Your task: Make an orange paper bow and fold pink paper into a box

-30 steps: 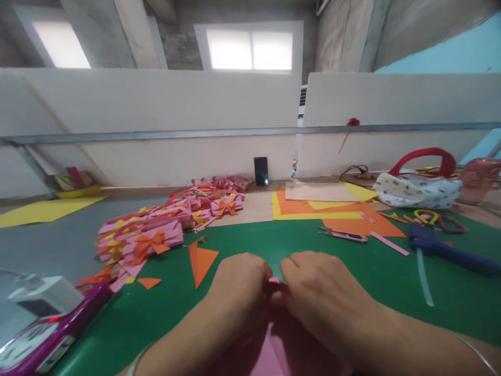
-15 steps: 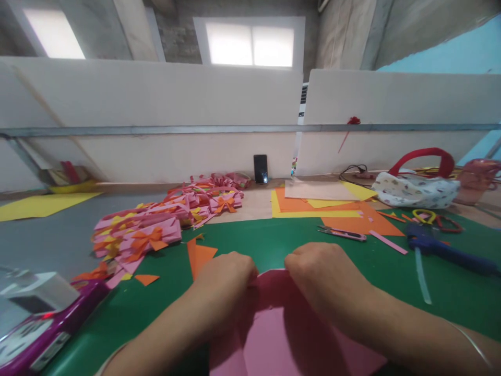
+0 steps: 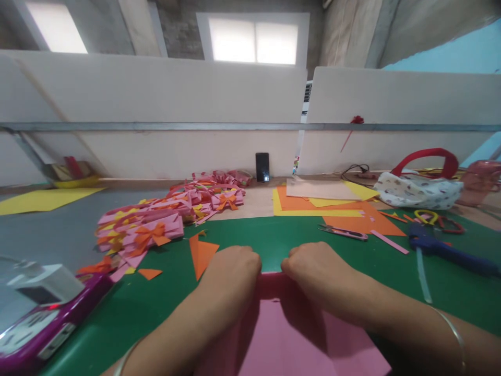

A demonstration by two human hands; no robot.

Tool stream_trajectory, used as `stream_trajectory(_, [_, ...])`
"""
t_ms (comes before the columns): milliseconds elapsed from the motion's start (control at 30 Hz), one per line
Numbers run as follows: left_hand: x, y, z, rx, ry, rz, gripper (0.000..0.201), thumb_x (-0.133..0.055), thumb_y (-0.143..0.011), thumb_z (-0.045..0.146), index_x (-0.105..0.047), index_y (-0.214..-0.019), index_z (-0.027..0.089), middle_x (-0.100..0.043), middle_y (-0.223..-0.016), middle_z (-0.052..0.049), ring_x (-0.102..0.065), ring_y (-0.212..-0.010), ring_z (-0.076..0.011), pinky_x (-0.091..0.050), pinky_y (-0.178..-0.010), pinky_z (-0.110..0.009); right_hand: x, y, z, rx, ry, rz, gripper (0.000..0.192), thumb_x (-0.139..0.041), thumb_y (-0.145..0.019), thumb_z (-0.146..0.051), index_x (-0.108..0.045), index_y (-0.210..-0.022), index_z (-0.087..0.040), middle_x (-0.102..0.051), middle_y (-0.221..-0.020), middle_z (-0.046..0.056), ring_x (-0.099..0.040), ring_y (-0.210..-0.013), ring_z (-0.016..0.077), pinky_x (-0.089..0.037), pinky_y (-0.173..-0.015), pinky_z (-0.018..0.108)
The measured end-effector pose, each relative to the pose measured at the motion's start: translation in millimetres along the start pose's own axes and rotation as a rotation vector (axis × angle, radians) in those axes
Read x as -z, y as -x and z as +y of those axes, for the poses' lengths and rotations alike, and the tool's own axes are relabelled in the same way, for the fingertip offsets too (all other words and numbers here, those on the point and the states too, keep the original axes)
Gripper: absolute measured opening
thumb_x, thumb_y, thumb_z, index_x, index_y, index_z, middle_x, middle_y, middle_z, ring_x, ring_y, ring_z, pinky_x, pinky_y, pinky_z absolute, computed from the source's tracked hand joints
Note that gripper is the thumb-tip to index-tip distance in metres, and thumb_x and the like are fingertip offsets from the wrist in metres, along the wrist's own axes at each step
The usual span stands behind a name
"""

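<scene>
While both fists press its far edge flat on the green mat (image 3: pixel 274 243), the pink sheet (image 3: pixel 289 334) lies between the forearms. Left hand (image 3: pixel 235 269) and right hand (image 3: pixel 313 269): clenched on the fold. Risk: uneven pressure skews the crease; orange scrap (image 3: pixel 201 253) near.

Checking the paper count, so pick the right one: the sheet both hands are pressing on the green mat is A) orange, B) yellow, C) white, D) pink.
D: the left hand and right hand both press down on the far edge of a pink sheet lying on the green mat; the orange sheets lie farther back, untouched.
</scene>
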State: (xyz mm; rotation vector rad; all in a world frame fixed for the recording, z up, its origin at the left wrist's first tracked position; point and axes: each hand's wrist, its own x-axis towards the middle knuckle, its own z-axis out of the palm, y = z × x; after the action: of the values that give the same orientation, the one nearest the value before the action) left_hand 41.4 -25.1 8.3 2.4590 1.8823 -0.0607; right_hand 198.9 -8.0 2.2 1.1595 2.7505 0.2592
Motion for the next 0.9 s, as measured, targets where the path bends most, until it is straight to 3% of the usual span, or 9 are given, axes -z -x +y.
stream_trajectory(133, [-5.2,-3.3,2.3,-0.07,-0.171,0.035,0.016,-0.051,-0.061,0.004,-0.062,-0.062,0.016,-0.064,-0.067,-0.006,-0.06,-0.058,-0.0199,-0.033,-0.046,-0.026,0.8,-2.5,0.8,0.058,0.01,0.0,0.009,-0.062,-0.065,-0.008,-0.061,-0.062,-0.016,-0.065,-0.061,0.003,-0.061,-0.056,0.0189,-0.022,-0.04,0.026])
stream_trajectory(300, [-15.4,-10.7,0.1,-0.236,-0.235,0.065,0.012,-0.055,-0.068,0.008,-0.061,-0.065,0.018,-0.064,-0.066,-0.004,-0.062,-0.063,-0.0242,-0.032,-0.047,-0.029,-1.5,-3.8,-2.0,0.132,0.046,0.016,0.013,-0.062,-0.065,-0.007,-0.058,-0.056,-0.016,-0.061,-0.055,0.001,-0.057,-0.049,0.0161,-0.018,-0.039,0.026])
stream_trajectory(433, [-28.4,-14.3,-1.1,-0.341,-0.252,0.111,0.014,-0.056,-0.072,0.011,-0.06,-0.061,0.018,-0.064,-0.064,-0.003,-0.061,-0.059,-0.0224,-0.028,-0.046,-0.03,-14.4,-3.1,0.2,0.159,0.053,0.163,0.01,-0.063,-0.069,-0.012,-0.059,-0.061,-0.017,-0.061,-0.06,0.003,-0.055,-0.054,0.0162,-0.021,-0.042,0.027])
stream_trajectory(567, [-38.0,-15.1,-2.6,-0.344,-0.278,0.193,0.015,-0.06,-0.07,0.012,-0.058,-0.057,0.018,-0.061,-0.059,-0.002,-0.059,-0.058,-0.0212,-0.025,-0.046,-0.03,-24.8,-4.3,5.0,0.211,0.057,0.271,0.011,-0.065,-0.07,-0.017,-0.059,-0.061,-0.018,-0.059,-0.061,0.003,-0.052,-0.058,0.0169,-0.022,-0.044,0.028])
stream_trajectory(900, [-30.5,-11.8,-5.3,-0.296,-0.202,0.093,0.015,-0.06,-0.063,0.013,-0.055,-0.05,0.017,-0.053,-0.052,0.0,-0.051,-0.051,-0.0146,-0.024,-0.046,-0.027,-21.2,-7.7,9.3,0.236,0.04,0.17,0.009,-0.064,-0.068,-0.015,-0.063,-0.059,-0.016,-0.06,-0.06,0.003,-0.052,-0.056,0.0155,-0.019,-0.042,0.026])
